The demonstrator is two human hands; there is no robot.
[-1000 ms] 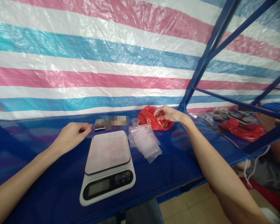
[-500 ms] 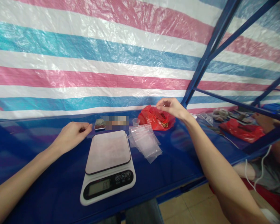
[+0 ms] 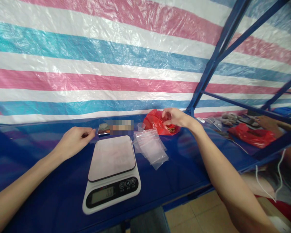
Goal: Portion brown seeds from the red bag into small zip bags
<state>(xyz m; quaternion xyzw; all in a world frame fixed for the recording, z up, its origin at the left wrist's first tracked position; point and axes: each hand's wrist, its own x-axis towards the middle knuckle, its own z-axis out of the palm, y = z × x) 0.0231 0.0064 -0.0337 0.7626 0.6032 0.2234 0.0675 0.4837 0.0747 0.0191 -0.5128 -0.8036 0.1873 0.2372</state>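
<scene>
My left hand (image 3: 76, 140) rests on the blue table left of the kitchen scale (image 3: 113, 158), its fingers curled closed with nothing visible in them. Over the mouth of a red plastic bag (image 3: 151, 121) hangs my right hand (image 3: 177, 117), thumb and fingers bent and apart, the tips dipping toward the inside. Small brown pieces (image 3: 171, 129), perhaps nuts, show in the bag's opening. The scale's plate is bare and its display reads 0.0. Clear zip bags (image 3: 151, 149) lie in a stack between the scale and the red bag.
A small clear plastic cup (image 3: 141, 126) stands behind the zip bags. Left of it lies a phone-like device (image 3: 103, 129) beside a blurred-out patch. Blue metal bars (image 3: 208, 71) rise at right; beyond them are another person's hand (image 3: 269, 124) and another red bag (image 3: 252, 135).
My right hand has come down from above the red bag's rim to its mouth, fingers now lower and more bent. My left hand stays put. The other person's hand has shifted left.
</scene>
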